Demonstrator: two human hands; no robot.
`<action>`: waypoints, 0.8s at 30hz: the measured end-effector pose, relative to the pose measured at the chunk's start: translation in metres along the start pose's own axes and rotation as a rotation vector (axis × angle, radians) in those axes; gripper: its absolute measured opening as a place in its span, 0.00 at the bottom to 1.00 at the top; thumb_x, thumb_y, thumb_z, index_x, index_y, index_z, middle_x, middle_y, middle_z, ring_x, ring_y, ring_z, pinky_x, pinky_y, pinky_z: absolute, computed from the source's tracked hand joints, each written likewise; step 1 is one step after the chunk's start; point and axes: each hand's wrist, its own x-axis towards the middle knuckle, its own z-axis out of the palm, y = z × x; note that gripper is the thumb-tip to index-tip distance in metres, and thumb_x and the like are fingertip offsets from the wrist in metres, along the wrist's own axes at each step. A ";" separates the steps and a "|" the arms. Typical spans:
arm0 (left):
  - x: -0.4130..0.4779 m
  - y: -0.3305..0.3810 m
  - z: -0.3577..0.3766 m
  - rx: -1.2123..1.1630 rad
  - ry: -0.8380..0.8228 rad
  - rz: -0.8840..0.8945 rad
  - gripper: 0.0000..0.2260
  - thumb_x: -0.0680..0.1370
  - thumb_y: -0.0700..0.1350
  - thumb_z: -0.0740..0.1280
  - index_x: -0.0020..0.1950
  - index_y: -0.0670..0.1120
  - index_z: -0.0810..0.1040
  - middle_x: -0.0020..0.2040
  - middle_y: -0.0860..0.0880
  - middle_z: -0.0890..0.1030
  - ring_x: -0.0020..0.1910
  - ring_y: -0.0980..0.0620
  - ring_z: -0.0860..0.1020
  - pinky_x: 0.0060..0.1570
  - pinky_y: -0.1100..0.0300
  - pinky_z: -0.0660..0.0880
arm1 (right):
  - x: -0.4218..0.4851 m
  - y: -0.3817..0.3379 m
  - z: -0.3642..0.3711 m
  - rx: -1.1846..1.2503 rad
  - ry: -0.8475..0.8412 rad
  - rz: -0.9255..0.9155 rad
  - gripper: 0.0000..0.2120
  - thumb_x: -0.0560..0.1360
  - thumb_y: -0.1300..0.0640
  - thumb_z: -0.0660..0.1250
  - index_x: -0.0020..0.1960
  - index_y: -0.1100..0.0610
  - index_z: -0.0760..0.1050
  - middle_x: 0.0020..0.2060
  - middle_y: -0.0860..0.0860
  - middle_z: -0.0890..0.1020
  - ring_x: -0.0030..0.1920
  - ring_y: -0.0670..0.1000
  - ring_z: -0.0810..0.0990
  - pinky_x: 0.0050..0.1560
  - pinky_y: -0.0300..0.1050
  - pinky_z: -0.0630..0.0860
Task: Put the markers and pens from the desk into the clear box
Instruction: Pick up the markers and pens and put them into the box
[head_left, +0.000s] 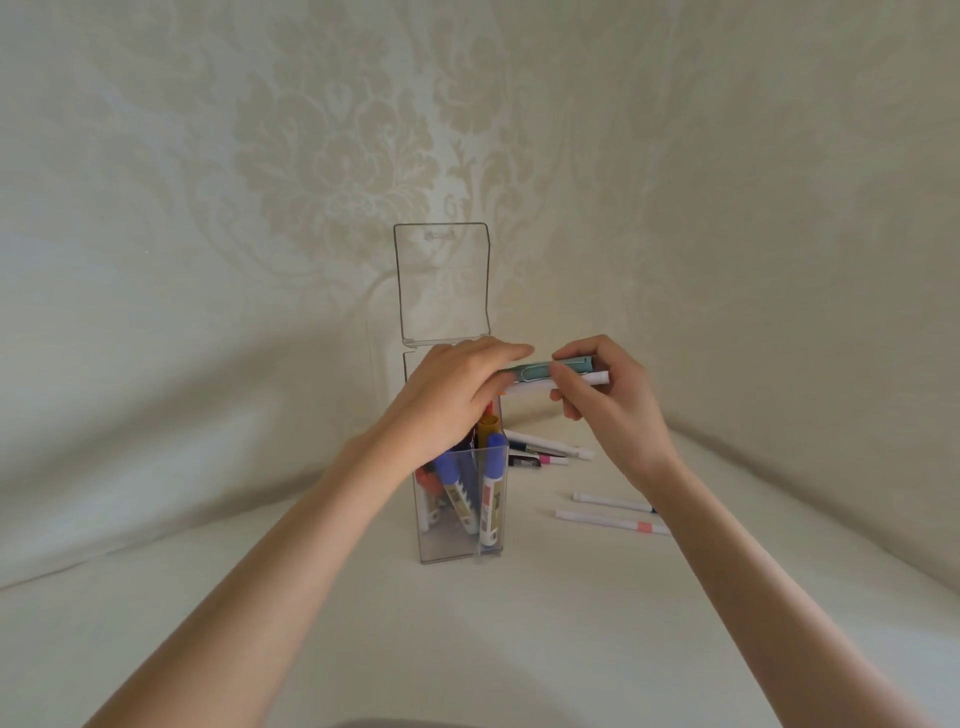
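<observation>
Both hands are gripping a teal pen (545, 367) and a white marker (550, 385) together, left hand (452, 400) and right hand (605, 402) at opposite ends. Below the left hand, the clear box (462, 540) is standing open on the worktop (519, 623).

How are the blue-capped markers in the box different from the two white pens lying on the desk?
The blue-capped markers stand upright inside the clear box; the white pens lie flat on the desk. The markers look thicker, the pens slimmer. The markers are already put away; the pens are not.
</observation>
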 end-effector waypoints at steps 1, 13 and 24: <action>0.004 0.003 0.000 -0.001 -0.045 0.021 0.14 0.78 0.42 0.61 0.64 0.47 0.73 0.58 0.47 0.80 0.56 0.48 0.77 0.58 0.50 0.72 | 0.000 -0.001 0.000 -0.012 -0.002 -0.018 0.04 0.74 0.62 0.65 0.44 0.53 0.74 0.33 0.48 0.77 0.31 0.44 0.76 0.33 0.36 0.73; -0.006 -0.012 -0.009 -0.468 0.277 -0.352 0.08 0.74 0.41 0.68 0.51 0.47 0.72 0.46 0.57 0.78 0.42 0.65 0.79 0.44 0.71 0.75 | 0.010 0.002 -0.008 0.007 0.191 -0.071 0.11 0.77 0.58 0.62 0.53 0.52 0.61 0.31 0.49 0.76 0.29 0.43 0.73 0.35 0.32 0.70; -0.049 -0.024 -0.001 -0.305 0.319 -0.389 0.32 0.73 0.37 0.69 0.70 0.58 0.60 0.51 0.50 0.78 0.41 0.54 0.82 0.45 0.61 0.79 | 0.013 0.008 0.003 -0.068 0.161 -0.124 0.09 0.76 0.58 0.63 0.45 0.54 0.62 0.29 0.56 0.72 0.30 0.48 0.70 0.29 0.31 0.66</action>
